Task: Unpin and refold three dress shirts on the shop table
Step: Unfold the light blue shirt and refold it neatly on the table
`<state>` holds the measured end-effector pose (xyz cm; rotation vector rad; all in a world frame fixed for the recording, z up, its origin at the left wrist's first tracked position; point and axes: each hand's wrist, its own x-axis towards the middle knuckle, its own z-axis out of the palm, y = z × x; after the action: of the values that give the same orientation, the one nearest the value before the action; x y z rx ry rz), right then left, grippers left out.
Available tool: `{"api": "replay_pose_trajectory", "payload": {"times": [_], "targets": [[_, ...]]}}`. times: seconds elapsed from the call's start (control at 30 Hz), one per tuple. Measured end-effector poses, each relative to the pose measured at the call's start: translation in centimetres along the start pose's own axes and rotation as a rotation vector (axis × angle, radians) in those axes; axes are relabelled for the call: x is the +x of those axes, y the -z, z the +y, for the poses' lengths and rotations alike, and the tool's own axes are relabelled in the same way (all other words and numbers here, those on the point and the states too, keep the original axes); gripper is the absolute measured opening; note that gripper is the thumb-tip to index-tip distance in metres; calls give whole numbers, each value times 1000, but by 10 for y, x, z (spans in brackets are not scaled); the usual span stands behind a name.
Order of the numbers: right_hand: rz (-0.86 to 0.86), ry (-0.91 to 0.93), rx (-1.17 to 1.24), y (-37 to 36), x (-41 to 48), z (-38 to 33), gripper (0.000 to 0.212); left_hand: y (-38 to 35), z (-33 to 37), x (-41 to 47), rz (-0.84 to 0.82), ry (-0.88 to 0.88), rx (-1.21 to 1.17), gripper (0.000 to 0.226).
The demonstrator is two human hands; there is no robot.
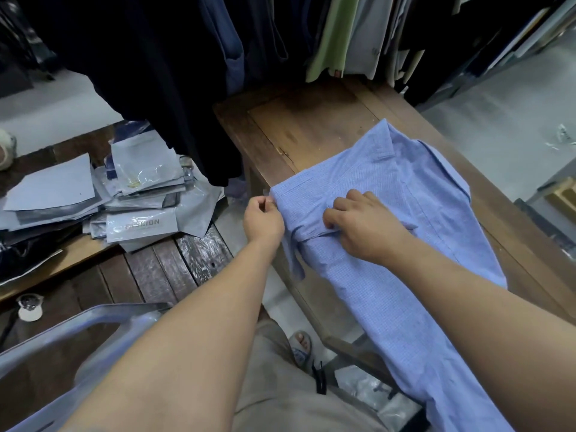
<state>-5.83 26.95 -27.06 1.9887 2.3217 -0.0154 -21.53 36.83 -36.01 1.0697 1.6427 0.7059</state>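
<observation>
A light blue dress shirt [389,194] is laid lengthwise on the wooden table [311,120], collar toward the far end, with its lower part hanging over the near edge. The shirt's left edge, just at the table's side, is pinched between thumb and fingertips of the left hand [263,219]. A folded band of cloth near the shirt's middle is gripped by the curled fingers of the right hand [364,226]. 1 loose heap of grey plastic packets [140,194] is seen on a lower wooden surface to the left, and dark hanging garments [156,73] are seen behind the table.
</observation>
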Motion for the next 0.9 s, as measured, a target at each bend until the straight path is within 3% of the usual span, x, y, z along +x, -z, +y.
{"api": "replay_pose_trajectory", "payload": {"times": [0.2,0.3,0.37,0.43,0.53,0.63,0.77,0.9], "targets": [[83,-114,-94,5,4,-2,23,-1,6,2,98,-20,46,20],[88,-63,-83,4,6,-9,17,0,3,1,117,9,61,19],[106,1,-27,3,6,-12,21,4,-2,2,81,121,68,15],[106,82,16,5,9,-16,26,5,-7,0,-77,363,45,23],[115,215,-10,2,15,-23,14,7,-5,-13,-432,682,-44,17],[141,287,-69,-8,20,-30,7,0,-9,-21,-549,855,-219,14],[117,276,-123,-15,21,-39,13,0,-7,-23,-427,867,-601,40],[44,233,-166,-15,23,-44,20,8,-16,-13,-309,922,-732,39]]}}
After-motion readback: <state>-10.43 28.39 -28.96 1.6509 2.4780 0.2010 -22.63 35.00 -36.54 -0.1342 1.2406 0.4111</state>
